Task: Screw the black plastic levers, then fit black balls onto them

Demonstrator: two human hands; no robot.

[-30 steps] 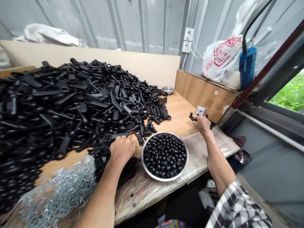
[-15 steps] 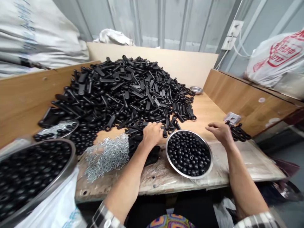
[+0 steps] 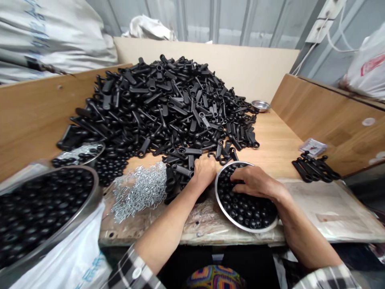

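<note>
Corrugated wall (image 3: 228,24): soft, even daylight, bright but without hard glare.
Black parts (image 3: 162,100): dull sheen, deep shadow in the gaps.
Steel bowl rim (image 3: 228,216): thin bright highlight, the sharpest glint.
Sacks (image 3: 45,32): bowed by wide-angle stretch, slightly soft, no heavy blur.

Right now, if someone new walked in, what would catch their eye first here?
The big heap of black handles on the wooden table would draw the eye first, filling the middle of the view. In front of it, the right hand is in a steel bowl of black beads, while the left hand rests on handles at the heap's edge. Left of that hand lies a bright pile of silver screws.
</note>
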